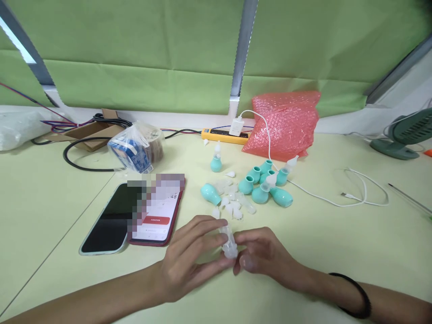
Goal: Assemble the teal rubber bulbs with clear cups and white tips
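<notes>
Between the fingertips of my left hand (194, 254) is a translucent plastic tube (229, 243), held tilted over the table. From the right, the curled fingers of my right hand (263, 256) close on the tube's side and lower end. Just beyond lie loose clear tubes (245, 202) and small white soft tips (233, 208). A teal rubber bulb (209, 193) rests on its side left of them. Several more teal bulbs (247, 184) are grouped to the right, some with clear nozzles fitted. One bulb with a nozzle (216, 163) stands upright farther back.
Two phones (104, 220) lie left of my hands. Behind are a bagged bundle (135, 146), a yellow power strip (216, 135) with a white charger and a red bubble-wrap bag (283, 126). A white cable (324, 200) and a green fan (405, 135) are at right.
</notes>
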Motion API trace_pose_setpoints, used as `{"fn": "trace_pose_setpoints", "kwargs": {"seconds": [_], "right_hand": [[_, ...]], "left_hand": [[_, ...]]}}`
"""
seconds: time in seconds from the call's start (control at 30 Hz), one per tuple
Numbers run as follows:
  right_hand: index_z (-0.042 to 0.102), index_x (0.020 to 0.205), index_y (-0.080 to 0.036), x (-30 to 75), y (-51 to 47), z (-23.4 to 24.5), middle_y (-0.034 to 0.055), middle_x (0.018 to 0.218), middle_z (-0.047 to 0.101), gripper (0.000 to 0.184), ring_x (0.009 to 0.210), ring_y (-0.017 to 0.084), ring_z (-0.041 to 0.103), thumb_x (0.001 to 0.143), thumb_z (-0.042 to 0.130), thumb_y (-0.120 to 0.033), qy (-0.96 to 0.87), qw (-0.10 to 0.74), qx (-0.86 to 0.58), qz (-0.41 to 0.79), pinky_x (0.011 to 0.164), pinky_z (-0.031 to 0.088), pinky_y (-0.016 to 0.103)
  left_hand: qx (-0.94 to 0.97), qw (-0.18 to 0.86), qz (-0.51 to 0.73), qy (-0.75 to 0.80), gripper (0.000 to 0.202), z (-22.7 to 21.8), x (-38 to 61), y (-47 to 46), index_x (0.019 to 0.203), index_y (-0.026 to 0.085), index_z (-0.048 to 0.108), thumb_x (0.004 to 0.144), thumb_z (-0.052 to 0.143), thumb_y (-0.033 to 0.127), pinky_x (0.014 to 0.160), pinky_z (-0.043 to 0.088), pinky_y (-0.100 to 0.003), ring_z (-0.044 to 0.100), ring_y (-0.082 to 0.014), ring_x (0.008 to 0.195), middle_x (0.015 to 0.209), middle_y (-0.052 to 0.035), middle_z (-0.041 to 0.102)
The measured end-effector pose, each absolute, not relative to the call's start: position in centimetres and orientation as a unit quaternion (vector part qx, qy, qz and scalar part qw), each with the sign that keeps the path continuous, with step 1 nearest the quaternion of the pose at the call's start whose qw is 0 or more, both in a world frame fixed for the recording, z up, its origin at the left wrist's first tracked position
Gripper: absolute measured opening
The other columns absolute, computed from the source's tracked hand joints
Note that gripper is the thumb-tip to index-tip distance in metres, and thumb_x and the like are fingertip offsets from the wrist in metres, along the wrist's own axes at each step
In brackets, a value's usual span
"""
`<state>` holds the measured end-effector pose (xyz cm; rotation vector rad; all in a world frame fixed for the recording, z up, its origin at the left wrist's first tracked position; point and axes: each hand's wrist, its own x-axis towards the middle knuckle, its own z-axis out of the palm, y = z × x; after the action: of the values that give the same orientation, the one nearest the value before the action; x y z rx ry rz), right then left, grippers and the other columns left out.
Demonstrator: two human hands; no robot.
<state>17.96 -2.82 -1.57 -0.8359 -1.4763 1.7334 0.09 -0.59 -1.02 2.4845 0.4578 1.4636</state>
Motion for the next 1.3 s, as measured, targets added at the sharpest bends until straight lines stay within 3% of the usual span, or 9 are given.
{"fn": "trace_pose_setpoints", "kwargs": {"seconds": [0.1,0.2,0.33,0.47,0.7,0.9,1.03,1.17,1.3], "right_hand": [[0.064,0.079,-0.017,17.6,-3.7,-0.3,0.0015,0.069,0.060,0.013,0.059,0.009,0.054,0.071,0.060,-0.027,-0.551,0.362,-0.328,0.676,0.056,0.048,0.024],[0.062,0.084,-0.021,17.7,-4.2,1.1,0.0018,0.074,0.063,0.014,0.064,0.011,0.058,0.070,0.061,-0.021,-0.617,0.430,-0.366,0.549,0.058,0.050,0.023],[0.057,0.094,-0.024,18.1,-4.0,3.5,0.0004,0.072,0.064,0.027,0.061,0.012,0.061,0.070,0.061,-0.011,-0.716,0.454,-0.344,0.403,0.057,0.052,0.022],[0.060,0.088,-0.021,18.4,-3.4,5.0,0.0017,0.072,0.064,0.022,0.058,0.010,0.060,0.069,0.061,-0.010,-0.766,0.423,-0.351,0.334,0.059,0.052,0.020],[0.058,0.085,-0.018,19.0,-3.7,5.7,-0.0004,0.064,0.059,0.011,0.060,0.011,0.058,0.074,0.058,-0.017,-0.789,0.373,-0.363,0.326,0.062,0.050,0.022],[0.056,0.073,-0.019,18.9,-4.0,6.2,-0.0024,0.061,0.056,0.004,0.056,0.009,0.053,0.074,0.057,-0.016,-0.788,0.328,-0.369,0.368,0.055,0.047,0.019],[0.059,0.074,-0.021,18.9,-3.7,5.6,-0.0022,0.064,0.059,0.004,0.059,0.010,0.055,0.072,0.059,-0.018,-0.748,0.346,-0.382,0.417,0.057,0.048,0.021],[0.064,0.073,-0.021,19.4,-2.3,5.6,-0.0001,0.064,0.061,0.007,0.062,0.012,0.057,0.074,0.058,-0.026,-0.711,0.366,-0.407,0.442,0.057,0.049,0.023],[0.066,0.079,-0.023,20.6,-0.3,6.4,0.0007,0.073,0.065,0.009,0.062,0.012,0.059,0.072,0.061,-0.026,-0.643,0.458,-0.414,0.453,0.057,0.050,0.022]], "left_hand": [[0.860,0.023,0.489,0.143,0.024,0.1,0.2,-0.7,0.084,0.010,0.052,0.067,0.067,0.015,0.064,0.053,-0.031,0.059,-0.0191,0.080,0.087,-0.0143,0.063],[0.864,0.004,0.489,0.119,0.028,1.2,0.4,-0.8,0.086,0.011,0.051,0.066,0.068,0.019,0.070,0.053,-0.032,0.060,-0.0191,0.082,0.085,-0.0121,0.064],[0.835,0.176,0.505,0.128,0.044,3.1,0.5,-0.9,0.108,0.005,0.044,0.072,0.059,0.026,0.075,0.049,-0.037,0.054,-0.0238,0.095,0.101,-0.0174,0.057],[0.821,0.279,0.462,0.185,0.031,5.3,0.8,-0.9,0.101,0.011,0.053,0.070,0.058,0.008,0.073,0.048,-0.032,0.056,-0.0184,0.085,0.091,-0.0095,0.061],[0.836,0.310,0.425,0.158,0.036,6.7,1.1,-0.6,0.101,0.014,0.052,0.068,0.059,0.001,0.074,0.043,-0.032,0.057,-0.0144,0.076,0.091,-0.0053,0.064],[0.823,0.364,0.401,0.172,0.032,6.7,0.9,-0.8,0.101,0.018,0.054,0.071,0.058,0.004,0.071,0.047,-0.033,0.056,-0.0148,0.075,0.087,-0.0027,0.064],[0.813,0.381,0.401,0.183,0.029,6.0,0.8,-0.3,0.098,0.021,0.057,0.071,0.060,0.010,0.070,0.048,-0.034,0.055,-0.0163,0.075,0.083,-0.0018,0.064],[0.834,0.318,0.402,0.203,0.038,5.6,0.4,1.2,0.111,0.022,0.048,0.075,0.059,0.019,0.080,0.045,-0.037,0.052,-0.0189,0.091,0.102,-0.0050,0.060],[0.906,0.128,0.277,0.293,0.047,5.6,-0.3,3.0,0.128,0.023,0.029,0.084,0.044,0.022,0.092,0.032,-0.048,0.032,-0.0274,0.116,0.134,-0.0084,0.031]]}}
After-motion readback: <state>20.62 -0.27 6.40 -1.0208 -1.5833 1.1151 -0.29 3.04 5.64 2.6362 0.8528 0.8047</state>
